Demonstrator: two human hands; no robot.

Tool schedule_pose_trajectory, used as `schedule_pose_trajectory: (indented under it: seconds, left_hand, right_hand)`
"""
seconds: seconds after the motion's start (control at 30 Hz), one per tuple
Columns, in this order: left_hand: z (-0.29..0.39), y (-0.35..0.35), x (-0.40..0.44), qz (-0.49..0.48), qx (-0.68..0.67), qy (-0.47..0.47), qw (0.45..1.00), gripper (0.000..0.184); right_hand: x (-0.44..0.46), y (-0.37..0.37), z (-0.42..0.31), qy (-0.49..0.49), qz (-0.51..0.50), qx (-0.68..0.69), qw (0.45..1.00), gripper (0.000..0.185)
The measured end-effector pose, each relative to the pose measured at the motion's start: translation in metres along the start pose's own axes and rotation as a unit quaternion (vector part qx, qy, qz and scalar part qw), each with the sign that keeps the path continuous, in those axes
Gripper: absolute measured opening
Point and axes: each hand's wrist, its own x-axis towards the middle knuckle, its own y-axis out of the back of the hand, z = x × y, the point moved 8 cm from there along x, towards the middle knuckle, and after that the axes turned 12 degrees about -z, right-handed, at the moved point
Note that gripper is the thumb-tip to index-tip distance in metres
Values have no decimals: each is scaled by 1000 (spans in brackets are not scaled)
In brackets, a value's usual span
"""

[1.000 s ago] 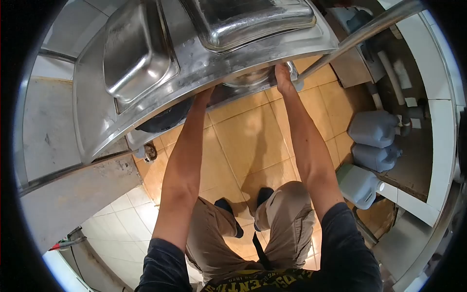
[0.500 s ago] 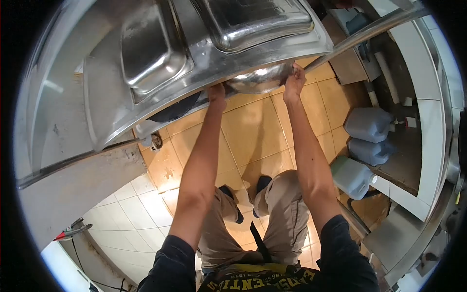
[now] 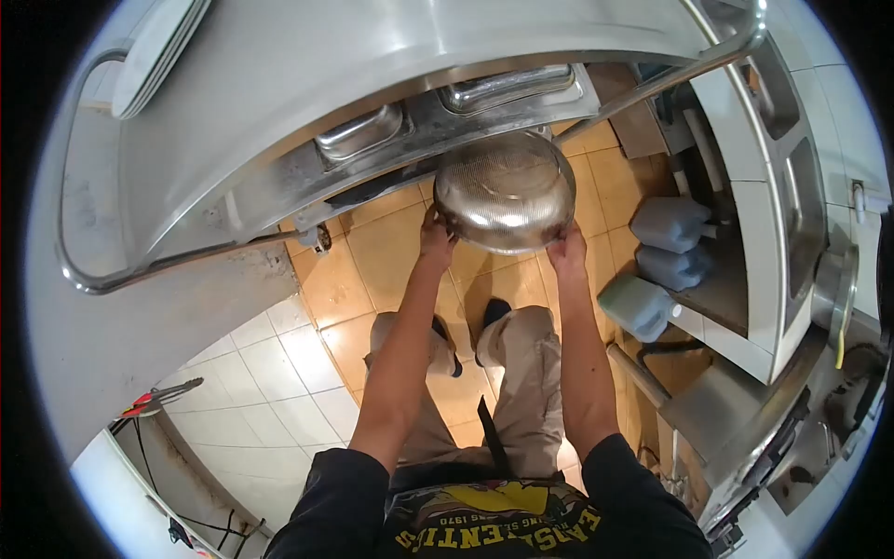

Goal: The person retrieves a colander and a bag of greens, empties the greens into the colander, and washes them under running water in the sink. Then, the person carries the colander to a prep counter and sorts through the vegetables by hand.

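A round perforated metal colander [image 3: 507, 191] is turned bottom-up in front of me, above the tiled floor. My left hand [image 3: 437, 235] grips its near left edge. On its near right edge, my right hand [image 3: 566, 250] is closed. The fingertips of both hands are partly hidden by the colander. Its far edge lies close to the front of a steel shelf [image 3: 419, 149] under the counter, and I cannot tell whether they touch.
A curved steel counter [image 3: 372, 56] overhangs the shelf, which bears upturned metal pans [image 3: 361, 132]. Stacked white plates [image 3: 158, 56] are at the upper left. Plastic jugs [image 3: 669, 224] stand at the right, beside a white-tiled ledge [image 3: 759, 270]. A metal pipe [image 3: 643, 88] runs along the upper right.
Both hands have drawn the colander out from under the counter toward me, so most of it now shows. My head view has shifted, bringing the countertop and plates into sight.
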Motion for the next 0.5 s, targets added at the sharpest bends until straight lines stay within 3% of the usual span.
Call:
schedule_pose_trajectory:
  seconds: [0.07, 0.17, 0.27, 0.37, 0.47, 0.5]
  left_hand:
    - [-8, 0, -33, -19, 20, 23, 999, 47]
    - [-10, -1, -87, -22, 51, 57, 997, 48]
    - [-3, -4, -147, -10, 98, 81, 992, 52]
    - [12, 12, -189, 41, 356, 11, 934, 54]
    - [56, -29, -267, 17, 486, -103, 868, 52]
    - [65, -45, -291, -2, 467, -124, 875, 52]
  right_hand:
    - [-48, -9, -9, 0, 16, 36, 999, 44]
    - [-99, -22, -29, -3, -40, 25, 999, 44]
    - [-159, -64, -52, 3, 19, 23, 1000, 39]
    - [-209, -87, -73, 19, 26, -71, 997, 36]
    - [-265, -146, -95, 56, 29, -170, 984, 32]
    - [-280, -169, -102, 66, -5, -225, 972, 32]
